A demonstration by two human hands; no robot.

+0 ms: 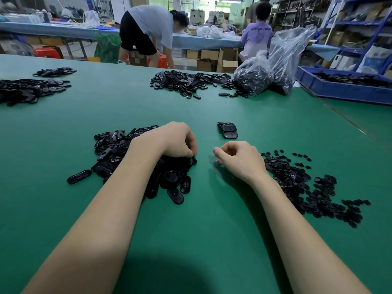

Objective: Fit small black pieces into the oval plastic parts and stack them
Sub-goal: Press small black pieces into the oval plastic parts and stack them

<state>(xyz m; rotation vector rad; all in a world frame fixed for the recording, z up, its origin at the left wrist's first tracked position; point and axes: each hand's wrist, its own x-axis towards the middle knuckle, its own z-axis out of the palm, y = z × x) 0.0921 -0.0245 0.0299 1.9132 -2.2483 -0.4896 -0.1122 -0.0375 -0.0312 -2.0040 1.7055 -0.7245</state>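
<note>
Nearest to me on the green table mat (191,240), both my bare forearms reach forward. My left hand (176,141) rests on top of the near-left heap of glossy black oval plastic parts (118,153), fingers curled down and pinching at something black at the heap's right edge; what exactly sits between the fingertips I cannot tell. My right hand (237,158) hovers just right of it, low over the bare mat, fingers curled in with the thumb and forefinger drawn together; whether they hold one of the small pieces is hidden from me.

Just right of that hand spreads the loose scatter of small flat black pieces (307,187), trailing off toward the near right.

A little farther, between and beyond my hands, sits a short stack of fitted black oval parts (228,130), leaning like fallen dominoes.

Farther still, another pile of black ovals (191,82) lies mid-table, touching a clear plastic bag full of black parts (254,79). Two more dark piles (27,90) lie at the far left. A blue plastic crate (339,88) holding black parts stands at the far right.

Beyond the table, one person in a pale shirt (148,32) bends over cardboard boxes, and another in a lilac shirt (256,35) faces a long blue bench.
</note>
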